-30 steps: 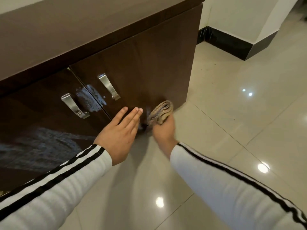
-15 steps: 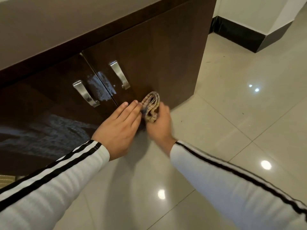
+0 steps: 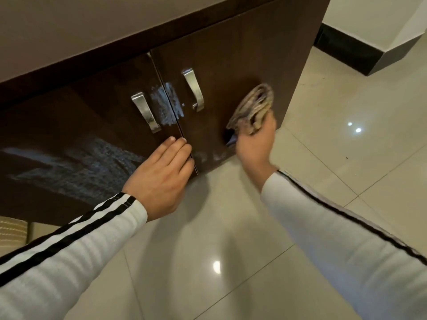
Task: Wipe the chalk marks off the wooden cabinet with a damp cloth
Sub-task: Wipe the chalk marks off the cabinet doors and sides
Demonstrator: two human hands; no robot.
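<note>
Against cabinet [image 3: 242, 54] | right hand [image 3: 255, 146] grips cloth [image 3: 253, 107] | left hand [image 3: 161, 174] flat (fingers straight)

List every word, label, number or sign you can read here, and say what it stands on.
No readable text anywhere.
On the cabinet: only a white chalk smear, no letters.
On the cloth: a pattern, no label showing.
On the left sleeve and right sleeve: black stripes, no brand.
</note>
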